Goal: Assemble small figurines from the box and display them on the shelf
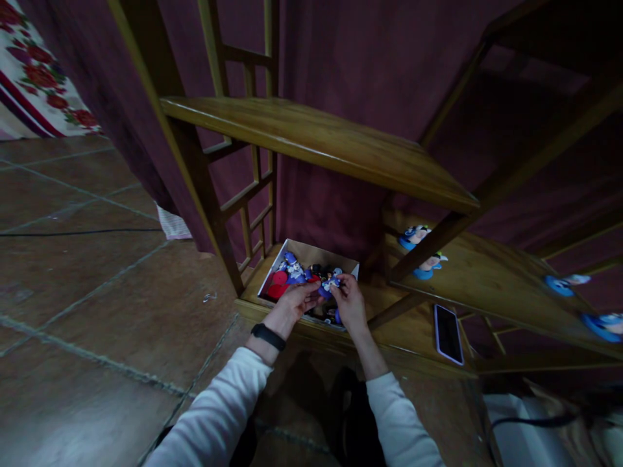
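Between my two hands, over a shallow cardboard box (315,248), is a small blue-and-white figurine (329,285). My left hand (302,298) steadies it from the left with its fingertips, and my right hand (349,299) pinches it from the right. More figurines (292,266) lie in the box, blue and white at the left and darker ones behind. Red round pieces (277,285) sit in the box's left end. My hands cover part of the box's front side.
The box stands on the lowest board of a wooden shelf unit (311,133). A phone (448,334) lies to the right. Several figurines, including one with a blue base (423,272), stand on the right-hand shelf (467,279). A cable (82,231) crosses the tiled floor.
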`<act>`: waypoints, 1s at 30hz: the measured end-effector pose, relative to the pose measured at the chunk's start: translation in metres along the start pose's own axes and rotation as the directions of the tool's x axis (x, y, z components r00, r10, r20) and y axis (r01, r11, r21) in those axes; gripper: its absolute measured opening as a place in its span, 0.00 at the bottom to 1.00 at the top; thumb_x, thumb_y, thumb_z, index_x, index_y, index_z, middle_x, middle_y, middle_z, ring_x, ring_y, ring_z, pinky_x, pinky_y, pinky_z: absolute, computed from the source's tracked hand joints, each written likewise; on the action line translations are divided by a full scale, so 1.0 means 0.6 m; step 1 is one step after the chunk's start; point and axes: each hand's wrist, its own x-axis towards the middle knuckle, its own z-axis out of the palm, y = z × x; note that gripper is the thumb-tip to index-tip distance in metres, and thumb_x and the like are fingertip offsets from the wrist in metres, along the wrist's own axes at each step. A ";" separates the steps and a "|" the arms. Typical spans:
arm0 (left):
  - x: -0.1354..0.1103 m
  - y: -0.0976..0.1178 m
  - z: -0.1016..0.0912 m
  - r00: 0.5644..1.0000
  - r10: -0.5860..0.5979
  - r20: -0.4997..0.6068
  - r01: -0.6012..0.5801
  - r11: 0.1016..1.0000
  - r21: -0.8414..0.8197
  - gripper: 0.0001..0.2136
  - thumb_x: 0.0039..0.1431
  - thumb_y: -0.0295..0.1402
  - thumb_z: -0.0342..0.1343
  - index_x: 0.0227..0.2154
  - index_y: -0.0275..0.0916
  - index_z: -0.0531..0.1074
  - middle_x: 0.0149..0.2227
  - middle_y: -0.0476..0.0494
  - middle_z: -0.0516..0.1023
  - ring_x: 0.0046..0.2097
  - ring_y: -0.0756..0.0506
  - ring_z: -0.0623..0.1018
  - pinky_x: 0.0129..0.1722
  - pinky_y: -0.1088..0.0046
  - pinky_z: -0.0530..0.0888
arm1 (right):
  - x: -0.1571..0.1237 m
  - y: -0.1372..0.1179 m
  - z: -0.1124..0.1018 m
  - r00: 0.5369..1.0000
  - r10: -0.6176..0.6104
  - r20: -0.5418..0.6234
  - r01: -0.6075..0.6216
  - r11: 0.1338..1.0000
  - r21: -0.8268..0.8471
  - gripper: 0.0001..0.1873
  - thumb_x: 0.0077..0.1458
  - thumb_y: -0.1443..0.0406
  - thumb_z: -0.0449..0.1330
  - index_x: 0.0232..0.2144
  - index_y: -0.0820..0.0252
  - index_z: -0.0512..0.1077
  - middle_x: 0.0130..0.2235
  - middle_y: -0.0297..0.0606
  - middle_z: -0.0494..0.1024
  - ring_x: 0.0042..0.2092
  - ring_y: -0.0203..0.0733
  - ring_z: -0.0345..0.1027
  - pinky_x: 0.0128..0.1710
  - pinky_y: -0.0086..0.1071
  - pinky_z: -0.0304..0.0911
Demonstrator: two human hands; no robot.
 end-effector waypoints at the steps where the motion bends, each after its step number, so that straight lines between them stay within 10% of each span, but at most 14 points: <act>1: -0.001 -0.001 0.001 1.000 0.007 0.001 -0.007 1.000 -0.005 0.05 0.44 0.25 0.64 0.23 0.32 0.72 0.24 0.42 0.77 0.26 0.50 0.77 0.30 0.74 0.75 | 0.000 -0.001 -0.001 1.000 0.003 0.002 -0.003 1.000 0.000 0.16 0.45 0.61 0.61 0.40 0.54 0.68 0.39 0.35 0.76 0.38 0.40 0.71 0.43 0.34 0.64; 18: -0.021 -0.041 0.034 0.941 0.315 -0.120 -0.322 0.946 -0.039 0.12 0.34 0.32 0.69 0.22 0.32 0.73 0.22 0.47 0.76 0.26 0.51 0.74 0.30 0.75 0.73 | 0.000 0.004 -0.002 0.998 -0.016 -0.053 0.013 0.998 -0.058 0.17 0.47 0.61 0.59 0.42 0.54 0.71 0.41 0.36 0.77 0.39 0.41 0.71 0.44 0.35 0.65; 30: -0.032 -0.012 0.021 0.986 0.156 -0.059 -0.160 0.984 -0.075 0.08 0.39 0.23 0.66 0.23 0.32 0.73 0.24 0.46 0.77 0.29 0.49 0.77 0.36 0.72 0.76 | -0.001 -0.027 -0.011 0.998 -0.044 0.051 0.047 0.998 -0.045 0.15 0.46 0.61 0.61 0.40 0.53 0.73 0.40 0.36 0.78 0.40 0.42 0.72 0.45 0.35 0.64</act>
